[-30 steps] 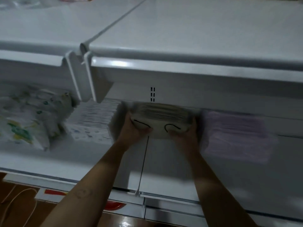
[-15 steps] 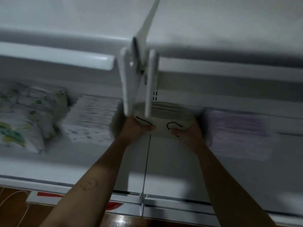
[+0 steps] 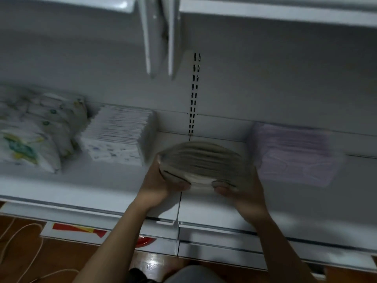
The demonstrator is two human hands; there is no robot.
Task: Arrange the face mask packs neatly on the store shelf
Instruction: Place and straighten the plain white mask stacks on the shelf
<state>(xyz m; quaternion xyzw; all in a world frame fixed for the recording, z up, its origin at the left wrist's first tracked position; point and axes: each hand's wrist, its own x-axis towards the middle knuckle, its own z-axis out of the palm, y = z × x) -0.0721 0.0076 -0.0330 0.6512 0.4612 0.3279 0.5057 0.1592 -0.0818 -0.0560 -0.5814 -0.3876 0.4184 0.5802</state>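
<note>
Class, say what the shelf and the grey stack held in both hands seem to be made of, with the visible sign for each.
Shelf: probably painted metal, smooth white with a sheen along its front edge. Grey stack: likely thin soft fabric layers, matte, edges fanning; blur leaves any wrapping unclear.

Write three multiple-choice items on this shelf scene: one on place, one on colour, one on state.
1. Where is the white stack relative to the grey stack of mask packs?
A. to its left
B. to its right
C. on top of it

2. What colour is the rightmost stack?
A. red
B. lilac
C. black

3. How is the grey stack of mask packs held?
A. it lies untouched
B. by one hand
C. by both hands

Answers:
1 A: it lies beyond the left hand.
2 B: its packs show pale purple.
3 C: the left hand and the right hand grip its two ends.
</note>
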